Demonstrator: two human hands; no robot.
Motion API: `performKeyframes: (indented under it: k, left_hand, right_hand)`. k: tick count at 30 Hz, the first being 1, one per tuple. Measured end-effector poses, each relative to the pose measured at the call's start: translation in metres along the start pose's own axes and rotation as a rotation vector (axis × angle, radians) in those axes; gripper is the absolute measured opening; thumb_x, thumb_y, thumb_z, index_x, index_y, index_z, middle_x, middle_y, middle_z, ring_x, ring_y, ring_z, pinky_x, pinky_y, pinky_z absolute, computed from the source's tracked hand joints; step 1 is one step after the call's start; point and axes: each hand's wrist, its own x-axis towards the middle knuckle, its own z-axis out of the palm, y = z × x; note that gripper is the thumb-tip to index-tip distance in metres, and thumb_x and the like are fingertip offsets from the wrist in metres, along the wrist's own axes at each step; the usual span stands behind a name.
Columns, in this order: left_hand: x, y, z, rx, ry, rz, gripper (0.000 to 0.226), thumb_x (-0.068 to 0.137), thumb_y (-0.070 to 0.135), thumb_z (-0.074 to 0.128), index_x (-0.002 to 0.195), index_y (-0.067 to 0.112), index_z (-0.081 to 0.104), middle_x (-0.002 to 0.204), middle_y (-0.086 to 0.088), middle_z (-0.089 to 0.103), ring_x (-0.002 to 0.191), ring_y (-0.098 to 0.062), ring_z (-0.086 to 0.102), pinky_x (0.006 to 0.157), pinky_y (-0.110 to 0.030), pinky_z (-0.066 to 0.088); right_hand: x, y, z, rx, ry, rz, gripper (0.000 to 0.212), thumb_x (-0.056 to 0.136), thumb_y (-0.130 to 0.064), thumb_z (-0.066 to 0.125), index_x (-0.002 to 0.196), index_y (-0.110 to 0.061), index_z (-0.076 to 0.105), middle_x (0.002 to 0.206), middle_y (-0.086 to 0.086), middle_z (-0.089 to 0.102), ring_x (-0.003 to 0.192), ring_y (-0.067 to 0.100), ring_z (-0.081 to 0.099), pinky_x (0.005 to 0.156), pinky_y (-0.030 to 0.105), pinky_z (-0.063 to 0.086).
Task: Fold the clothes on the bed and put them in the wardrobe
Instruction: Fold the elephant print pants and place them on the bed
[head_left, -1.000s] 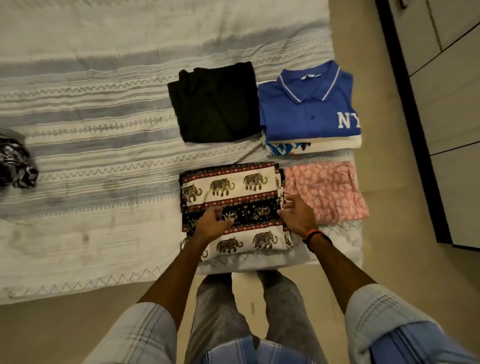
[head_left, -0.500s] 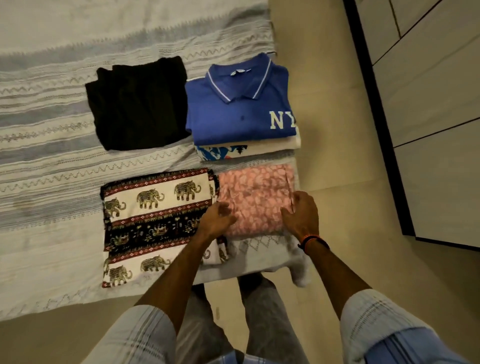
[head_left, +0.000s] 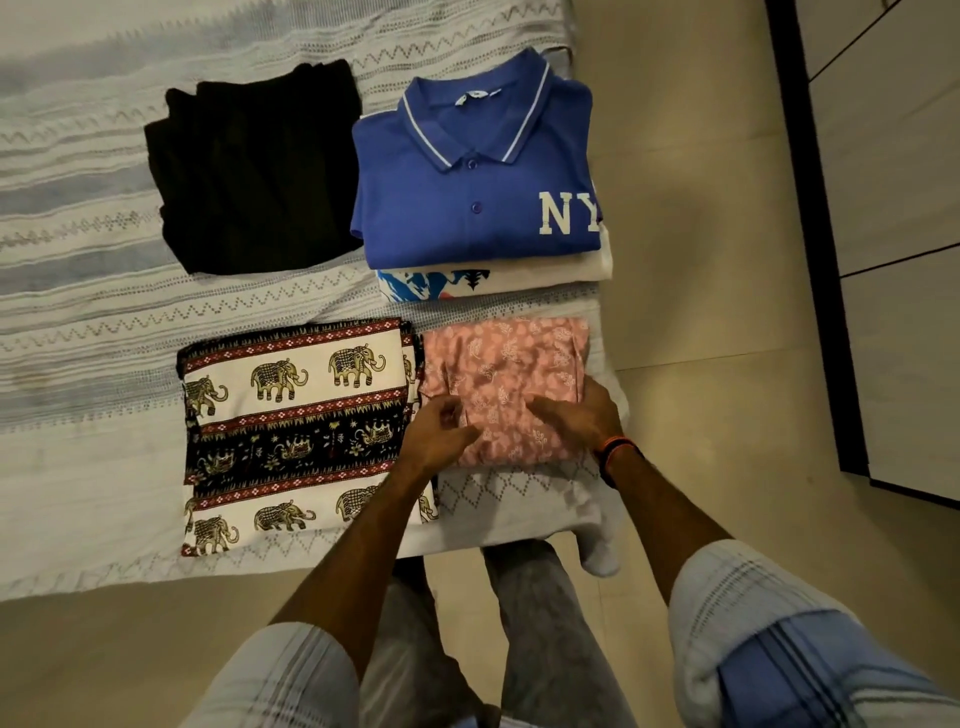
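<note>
Four folded piles lie on the striped bed sheet (head_left: 93, 322). A pink floral garment (head_left: 509, 364) lies at the near right corner of the bed. My left hand (head_left: 436, 436) curls its fingers at that garment's near left edge and pinches the cloth. My right hand (head_left: 576, 415) lies palm down on its near right part, fingers stretched to the left. The elephant-print garment (head_left: 291, 415) lies just left of it. Behind are a blue NY polo shirt (head_left: 467, 182) on top of a white printed shirt (head_left: 519, 278), and a black garment (head_left: 254, 166).
The wardrobe (head_left: 893, 156) with pale panels and a dark frame stands to the right, across a strip of beige floor (head_left: 685, 260). My legs stand at the bed's near edge. The sheet's corner hangs off the bed by my right knee.
My hands left the elephant-print garment and moved right onto the pink one, then slid closer together on it. My view moved nearer to the piles.
</note>
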Motion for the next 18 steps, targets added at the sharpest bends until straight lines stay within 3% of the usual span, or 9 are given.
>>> performKeyframes:
  k: [5,8,10,12,16,18]
  left_hand:
    - [0.001,-0.005,-0.004,-0.024,-0.026,-0.034,0.059,0.079,0.027,0.077,0.131,0.011,0.055,0.122,-0.001,0.065,0.111,-0.021,0.063,0.101,-0.049,0.049]
    - [-0.005,0.000,-0.008,-0.079,0.004,-0.033,0.051,0.078,0.021,0.078,0.121,0.006,0.056,0.118,-0.001,0.064,0.111,-0.022,0.061,0.103,-0.045,0.047]
    - [-0.011,0.004,-0.010,-0.130,0.080,-0.008,0.056,0.083,0.021,0.075,0.130,0.005,0.050,0.125,-0.007,0.061,0.115,-0.025,0.059,0.102,-0.047,0.048]
    - [-0.018,0.009,-0.013,-0.203,0.106,-0.019,0.063,0.086,0.032,0.072,0.134,0.003,0.044,0.128,-0.009,0.058,0.114,-0.027,0.059,0.099,-0.047,0.050]
    - [-0.033,0.018,-0.023,-0.626,-0.144,-0.221,0.078,0.076,0.063,0.062,0.129,0.007,0.054,0.127,-0.012,0.063,0.112,-0.030,0.063,0.101,-0.049,0.049]
    - [-0.043,0.019,-0.030,-0.845,-0.249,-0.240,0.061,0.084,0.059,0.057,0.123,0.012,0.058,0.125,-0.019,0.064,0.116,-0.037,0.061,0.104,-0.055,0.044]
  right_hand:
    - [0.000,-0.008,0.010,-0.029,-0.117,-0.089,0.072,0.069,-0.037,0.082,0.133,-0.021,0.054,0.122,-0.001,0.066,0.111,0.024,0.062,0.101,0.044,0.049]
    - [-0.010,-0.016,0.008,0.150,-0.169,-0.094,0.062,0.074,-0.018,0.073,0.132,-0.026,0.052,0.122,-0.002,0.066,0.112,0.024,0.063,0.101,0.050,0.049]
    - [-0.023,-0.026,0.003,0.299,-0.208,-0.068,0.045,0.083,0.001,0.067,0.120,-0.022,0.055,0.118,0.000,0.066,0.108,0.023,0.063,0.099,0.049,0.050]
    - [-0.035,-0.032,-0.001,0.422,-0.265,-0.035,0.039,0.086,0.007,0.063,0.114,-0.021,0.055,0.114,0.002,0.065,0.103,0.022,0.064,0.094,0.045,0.053]
    - [-0.059,-0.041,0.000,0.572,-0.368,-0.005,0.049,0.085,0.005,0.064,0.130,-0.009,0.053,0.120,0.011,0.066,0.107,0.027,0.066,0.087,0.039,0.056]
    - [-0.068,-0.046,0.005,0.603,-0.423,-0.003,0.051,0.080,0.002,0.070,0.127,-0.010,0.056,0.123,0.013,0.066,0.113,0.032,0.064,0.093,0.043,0.053]
